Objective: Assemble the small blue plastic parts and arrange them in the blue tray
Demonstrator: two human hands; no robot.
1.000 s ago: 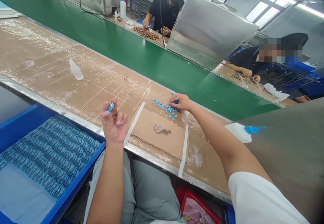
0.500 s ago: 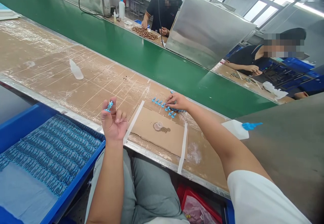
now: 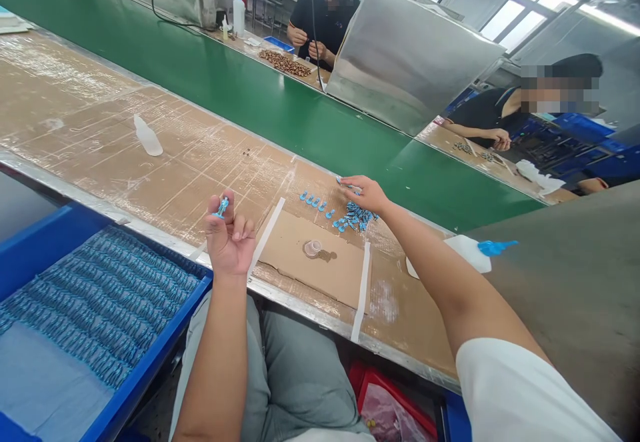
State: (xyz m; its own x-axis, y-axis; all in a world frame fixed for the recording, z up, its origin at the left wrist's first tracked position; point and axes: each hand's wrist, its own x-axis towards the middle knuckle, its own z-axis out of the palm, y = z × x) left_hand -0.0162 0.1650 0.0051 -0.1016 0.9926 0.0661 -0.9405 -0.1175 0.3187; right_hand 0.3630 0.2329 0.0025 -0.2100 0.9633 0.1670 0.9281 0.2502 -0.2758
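My left hand (image 3: pixel 231 239) is raised near the table's front edge, pinching a small blue figurine (image 3: pixel 223 207) upright between thumb and fingers. Over the back of the table my right hand (image 3: pixel 367 193) has its fingers stretched out and apart. Its fingertips are at a lone small blue piece (image 3: pixel 339 180); whether they grip it I cannot tell. Below this hand lies a pile of blue figurines (image 3: pixel 361 217). To its left runs a short slanting row of blue figurines (image 3: pixel 316 202). A small clear cup (image 3: pixel 313 249) stands on a taped cardboard sheet (image 3: pixel 285 245).
A blue bin (image 3: pixel 150 355) with rows of blue figurines is at my left. White bottles lie at the left (image 3: pixel 149 137) and beside my right arm (image 3: pixel 467 253). Past the green belt (image 3: pixel 240 89), two people work by a metal panel (image 3: pixel 410 55).
My right hand has moved back and to the right, off the row, uncovering the pile and a figurine at the row's end. My left hand has shifted slightly right with its figurine.
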